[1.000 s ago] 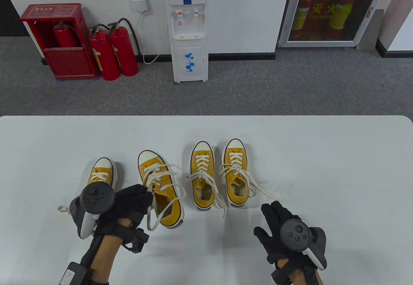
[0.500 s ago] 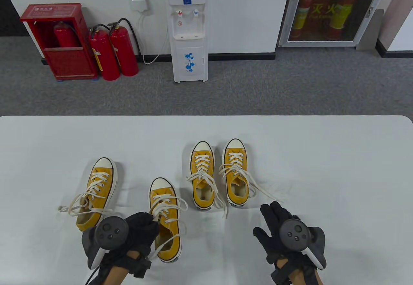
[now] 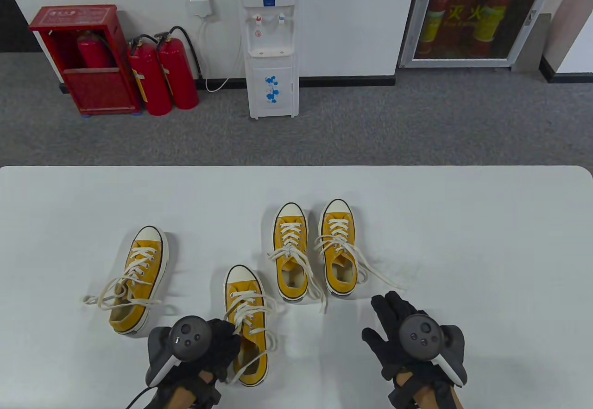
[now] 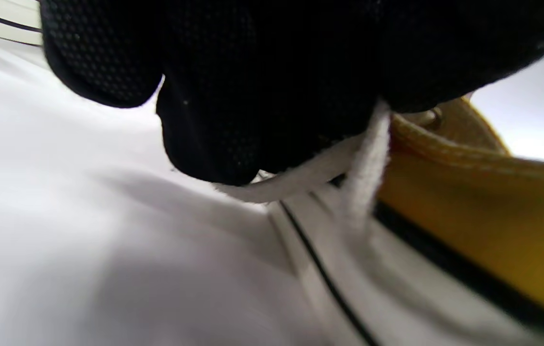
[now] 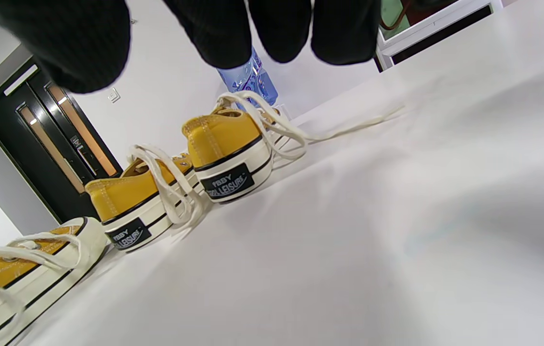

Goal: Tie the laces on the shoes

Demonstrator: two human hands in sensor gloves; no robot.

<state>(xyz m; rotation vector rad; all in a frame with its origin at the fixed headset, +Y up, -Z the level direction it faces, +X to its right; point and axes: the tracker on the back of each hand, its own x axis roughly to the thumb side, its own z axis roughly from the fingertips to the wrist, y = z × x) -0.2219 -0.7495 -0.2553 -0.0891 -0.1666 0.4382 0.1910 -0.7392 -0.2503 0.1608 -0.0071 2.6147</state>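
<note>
Several yellow canvas sneakers with loose white laces stand on the white table (image 3: 463, 223). My left hand (image 3: 217, 342) grips the near sneaker (image 3: 245, 321) at its left side by the collar, with laces under the fingers (image 4: 233, 144); the lace (image 4: 368, 154) and yellow canvas (image 4: 483, 211) show in the left wrist view. A second sneaker (image 3: 139, 279) lies left of it. Two more (image 3: 291, 251) (image 3: 340, 247) stand side by side farther back. My right hand (image 3: 394, 321) is open and empty, flat above the table, just short of a trailing lace (image 3: 384, 279). Its fingertips (image 5: 219, 33) hang over the heels (image 5: 228, 158).
Beyond the table's far edge are grey carpet, a white water dispenser (image 3: 271, 43), red fire extinguishers (image 3: 162, 75) and a red cabinet (image 3: 83, 57). The table's right half (image 3: 500, 251) is bare white surface.
My left hand has pulled the near sneaker toward me and slightly right, uncovering the left sneaker. My right hand has barely moved.
</note>
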